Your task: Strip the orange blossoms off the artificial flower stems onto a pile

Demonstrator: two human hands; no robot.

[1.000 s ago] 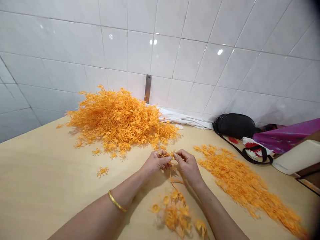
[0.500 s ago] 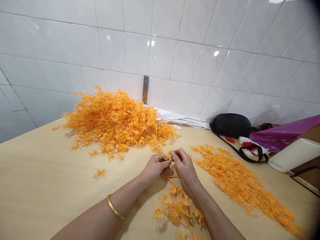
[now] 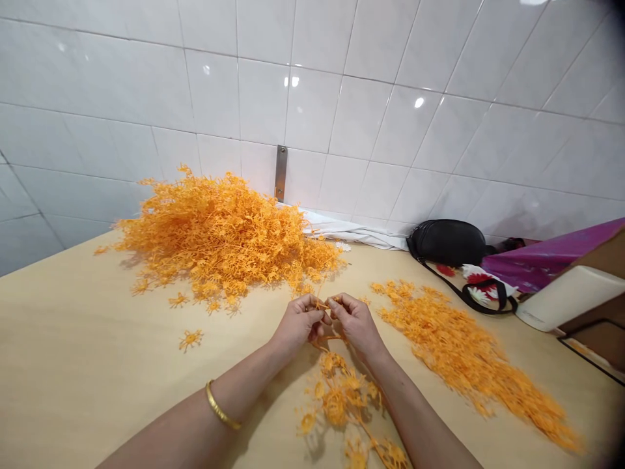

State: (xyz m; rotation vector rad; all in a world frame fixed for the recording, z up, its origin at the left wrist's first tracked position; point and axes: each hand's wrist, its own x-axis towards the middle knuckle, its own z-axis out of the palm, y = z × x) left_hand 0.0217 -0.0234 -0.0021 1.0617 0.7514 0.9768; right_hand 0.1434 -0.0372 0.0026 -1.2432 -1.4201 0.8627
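Observation:
My left hand (image 3: 303,320) and my right hand (image 3: 355,323) meet over the table, thumbs and fingertips pinched close together. Between them runs a thin orange plastic flower stem (image 3: 333,337), gripped by both hands. Its branching lower part, an orange flower spray (image 3: 342,397) with small spidery heads, hangs below my wrists towards the table's front. The fingertips hide exactly where the pieces meet. Beyond my hands lies a big heap of orange sprays (image 3: 219,234). A single loose orange piece (image 3: 190,339) rests left of my left hand.
A long row of orange sprays (image 3: 463,352) stretches along the table (image 3: 97,365) on the right. Behind it are a black bag (image 3: 446,241) with a strap, red and white flowers (image 3: 481,286), a cream bottle-like object (image 3: 566,303) and purple plastic (image 3: 556,257). A tiled wall (image 3: 312,104) stands behind.
Both hands have drawn slightly closer at the fingertips around the stem. The hanging spray has shifted a little, and the whole view has moved slightly.

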